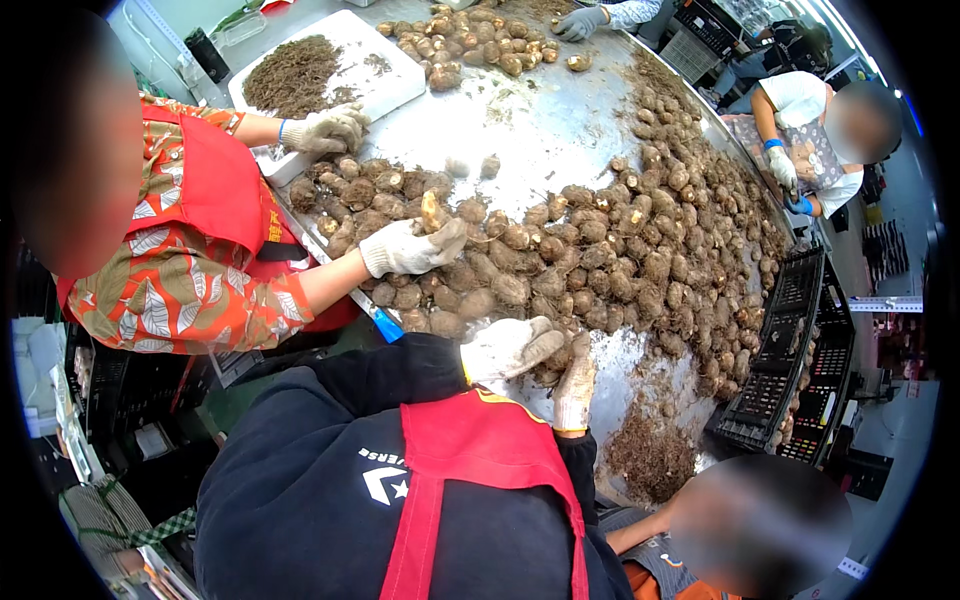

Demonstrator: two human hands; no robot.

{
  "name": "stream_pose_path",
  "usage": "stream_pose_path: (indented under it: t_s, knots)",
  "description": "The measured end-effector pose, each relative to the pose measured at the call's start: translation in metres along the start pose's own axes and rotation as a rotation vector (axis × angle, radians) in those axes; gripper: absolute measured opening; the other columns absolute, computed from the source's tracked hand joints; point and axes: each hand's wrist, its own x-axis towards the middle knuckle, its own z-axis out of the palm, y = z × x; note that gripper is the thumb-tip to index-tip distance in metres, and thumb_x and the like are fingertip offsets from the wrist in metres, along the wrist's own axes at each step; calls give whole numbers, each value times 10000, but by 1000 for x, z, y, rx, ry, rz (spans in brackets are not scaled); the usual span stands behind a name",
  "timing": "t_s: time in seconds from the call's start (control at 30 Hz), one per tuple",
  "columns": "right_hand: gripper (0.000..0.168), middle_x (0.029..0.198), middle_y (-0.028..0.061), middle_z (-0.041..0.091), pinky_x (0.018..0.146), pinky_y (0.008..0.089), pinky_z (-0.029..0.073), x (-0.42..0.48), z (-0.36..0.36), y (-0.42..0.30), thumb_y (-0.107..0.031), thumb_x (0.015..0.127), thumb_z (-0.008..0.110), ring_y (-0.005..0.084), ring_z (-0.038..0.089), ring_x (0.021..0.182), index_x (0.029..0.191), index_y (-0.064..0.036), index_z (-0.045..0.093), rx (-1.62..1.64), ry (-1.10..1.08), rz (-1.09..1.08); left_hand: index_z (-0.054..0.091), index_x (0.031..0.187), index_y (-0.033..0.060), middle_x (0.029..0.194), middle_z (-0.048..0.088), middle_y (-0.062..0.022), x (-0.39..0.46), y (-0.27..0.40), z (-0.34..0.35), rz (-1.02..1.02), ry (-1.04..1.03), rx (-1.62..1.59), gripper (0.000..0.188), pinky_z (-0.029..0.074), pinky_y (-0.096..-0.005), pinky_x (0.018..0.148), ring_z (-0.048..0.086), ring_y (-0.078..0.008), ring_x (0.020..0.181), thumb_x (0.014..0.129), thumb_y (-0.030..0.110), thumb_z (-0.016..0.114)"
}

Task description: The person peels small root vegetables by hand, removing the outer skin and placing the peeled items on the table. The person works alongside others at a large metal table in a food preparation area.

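Just in front of my red apron [480,442], both of my hands work low over the near edge of a metal table [517,150]. My left hand [510,349], in a pale knit glove, curls its fingers against a hairy brown taro corm [553,366]. From the other side my right hand [576,382], in a soiled glove, presses on the same corm. Fingers partly cover it, so its full outline is hidden. Beyond my hands spreads a large heap of taro corms [600,262], brown and fibrous, some with pale cut ends.
At left, a co-worker's gloved hand [416,246] holds a peeled-looking corm. A white foam tray [390,67] contains root fibres. Trimmed fibres [651,450] lie to my right, near black plastic crates [780,352]. More co-workers stand around the table; another gloved hand [581,24] reaches in at the far side.
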Motion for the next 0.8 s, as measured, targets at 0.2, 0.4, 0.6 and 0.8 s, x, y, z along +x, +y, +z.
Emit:
stream_pose_path:
  t_s: [0.2, 0.4, 0.6, 0.8]
  knots:
    - [467, 1088, 117, 661, 845, 320, 511, -11, 3, -16, -404, 998, 429, 178, 635, 978, 1138, -3, 625, -278, -7, 50, 573, 1059, 32, 881, 597, -158, 3, -6, 4, -31, 10, -159, 282, 475, -372, 674, 612, -287, 757, 971, 283, 478]
    - [422, 1115, 141, 664, 881, 343, 495, -23, 12, -22, -328, 1001, 439, 211, 640, 1011, 1191, 14, 597, -677, 12, -578, 622, 989, 80, 711, 571, 14, -1, -14, -9, -537, -75, -986, 281, 421, -265, 478, 545, -96, 561, 983, 329, 493]
    - [553, 1225, 181, 607, 961, 361, 456, -36, 37, -52, -390, 1004, 431, 267, 600, 1097, 1300, 75, 473, -377, -156, -590, 624, 943, 97, 617, 548, 21, 10, 3, -14, -698, 156, -1084, 299, 310, -204, 336, 453, -73, 400, 983, 365, 498]
    - [653, 1266, 183, 566, 911, 324, 480, -25, 18, -23, -476, 983, 448, 223, 611, 1044, 1348, 64, 418, 38, -216, -349, 633, 925, 74, 550, 543, -1, 7, 11, -21, -658, 45, -1048, 501, 338, -214, 353, 438, -74, 381, 978, 528, 429]
